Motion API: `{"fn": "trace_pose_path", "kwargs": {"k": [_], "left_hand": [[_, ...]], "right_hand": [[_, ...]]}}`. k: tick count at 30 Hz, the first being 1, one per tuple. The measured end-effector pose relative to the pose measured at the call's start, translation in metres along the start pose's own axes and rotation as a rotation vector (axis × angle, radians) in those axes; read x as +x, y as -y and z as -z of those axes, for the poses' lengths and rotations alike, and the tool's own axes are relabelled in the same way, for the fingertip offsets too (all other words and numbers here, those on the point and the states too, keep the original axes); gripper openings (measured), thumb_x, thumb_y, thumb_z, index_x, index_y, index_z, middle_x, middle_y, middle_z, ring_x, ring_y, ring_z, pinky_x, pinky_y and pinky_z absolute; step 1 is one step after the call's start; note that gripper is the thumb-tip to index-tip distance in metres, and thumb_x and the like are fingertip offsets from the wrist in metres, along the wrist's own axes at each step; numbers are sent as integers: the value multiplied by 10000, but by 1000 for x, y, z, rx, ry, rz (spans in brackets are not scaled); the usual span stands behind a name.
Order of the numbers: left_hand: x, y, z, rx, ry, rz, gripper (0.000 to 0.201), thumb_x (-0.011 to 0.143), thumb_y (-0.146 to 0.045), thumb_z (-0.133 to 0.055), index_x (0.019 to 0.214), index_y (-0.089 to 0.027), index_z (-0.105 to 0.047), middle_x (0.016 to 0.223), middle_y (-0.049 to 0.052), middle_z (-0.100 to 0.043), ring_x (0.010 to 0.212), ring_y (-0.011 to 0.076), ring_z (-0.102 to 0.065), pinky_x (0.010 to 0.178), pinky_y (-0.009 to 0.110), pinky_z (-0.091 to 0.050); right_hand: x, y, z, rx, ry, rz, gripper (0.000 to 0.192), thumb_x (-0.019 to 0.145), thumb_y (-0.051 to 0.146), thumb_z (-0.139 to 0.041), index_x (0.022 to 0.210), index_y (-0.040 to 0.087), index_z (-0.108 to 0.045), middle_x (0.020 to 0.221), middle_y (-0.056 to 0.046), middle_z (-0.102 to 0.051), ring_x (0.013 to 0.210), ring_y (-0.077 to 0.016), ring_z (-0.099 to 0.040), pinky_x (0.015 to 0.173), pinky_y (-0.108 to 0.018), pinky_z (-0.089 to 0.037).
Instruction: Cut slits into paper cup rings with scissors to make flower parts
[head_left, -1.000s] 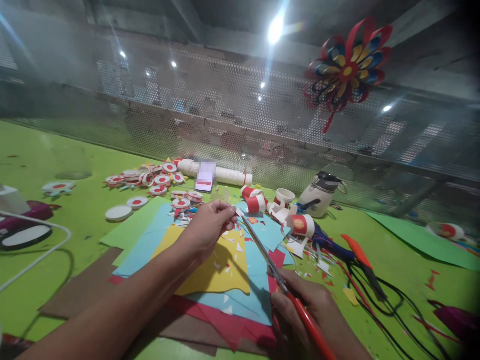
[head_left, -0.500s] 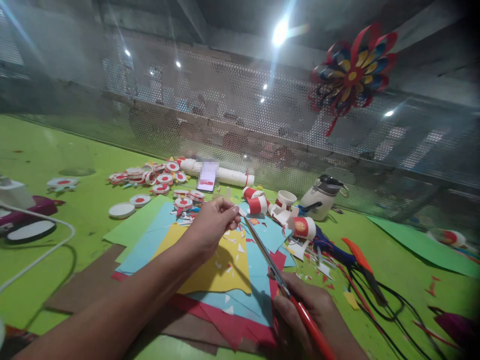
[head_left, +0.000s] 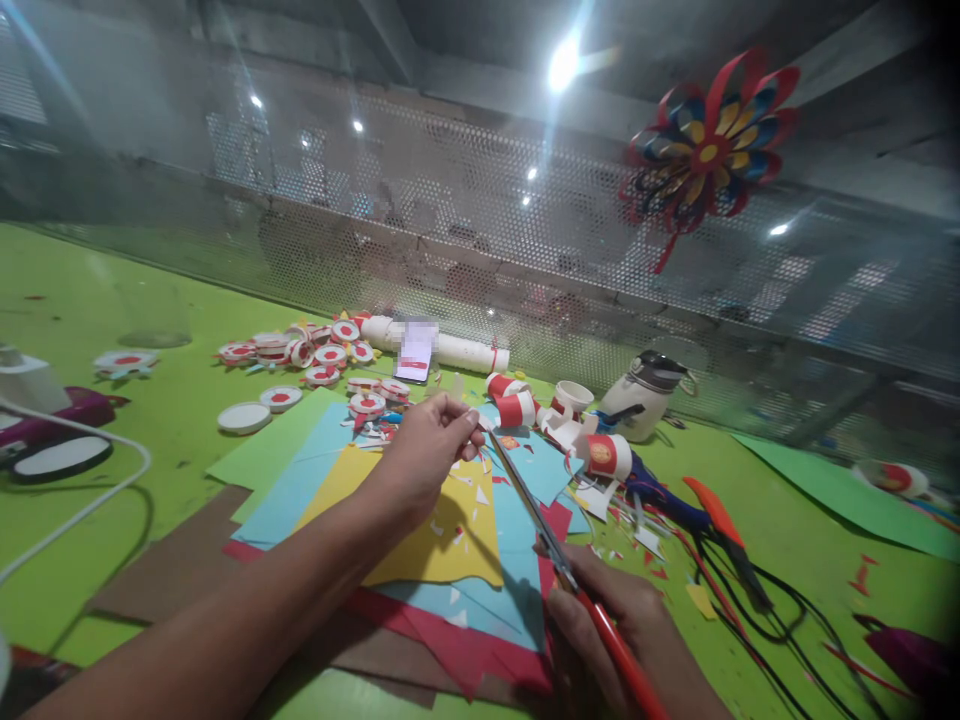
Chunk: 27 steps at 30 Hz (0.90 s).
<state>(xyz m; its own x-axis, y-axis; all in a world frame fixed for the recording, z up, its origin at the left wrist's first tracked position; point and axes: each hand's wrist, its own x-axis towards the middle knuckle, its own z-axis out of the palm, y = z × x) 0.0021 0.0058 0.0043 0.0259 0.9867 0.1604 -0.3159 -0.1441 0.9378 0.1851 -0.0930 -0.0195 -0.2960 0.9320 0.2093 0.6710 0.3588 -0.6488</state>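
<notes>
My left hand [head_left: 436,445] pinches a small piece of white paper [head_left: 485,422] between thumb and fingers. In my right hand [head_left: 607,610] are scissors with red handles [head_left: 619,655]. Their long metal blades point away from me, and the tips reach the white piece; the blades look nearly closed. Beneath both hands lies a stack of coloured paper, with a yellow sheet [head_left: 420,555] on top, light blue sheets [head_left: 517,575] and red ones under it. Small white and red paper scraps [head_left: 459,535] are scattered over the sheets.
Round red-and-white paper pieces [head_left: 330,355] pile up at the back left beside a propped phone [head_left: 415,355] and a white tube [head_left: 465,350]. Red-and-white paper cups [head_left: 607,455], a jug [head_left: 637,400] and a glue gun [head_left: 675,505] with black cable stand at right.
Hardly anything differs. My left hand has shifted very slightly to the right, while the scissors keep almost the same place at the white piece.
</notes>
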Motion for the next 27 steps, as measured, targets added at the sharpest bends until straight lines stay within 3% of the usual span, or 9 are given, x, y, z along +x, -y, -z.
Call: {"fn": "trace_pose_path", "kwargs": {"k": [27], "left_hand": [[-4,-5,-6,-24,-45,35,138,763,-152,-561,674,-148,-456,570,-8,-547,458,57,-428,512,219,-330]], "right_hand": [[0,6,0,61,-11,-11,322,868,431,-407,878,180,-609,645,-6,-584,578,-147,-518,527,-225,-402]]}}
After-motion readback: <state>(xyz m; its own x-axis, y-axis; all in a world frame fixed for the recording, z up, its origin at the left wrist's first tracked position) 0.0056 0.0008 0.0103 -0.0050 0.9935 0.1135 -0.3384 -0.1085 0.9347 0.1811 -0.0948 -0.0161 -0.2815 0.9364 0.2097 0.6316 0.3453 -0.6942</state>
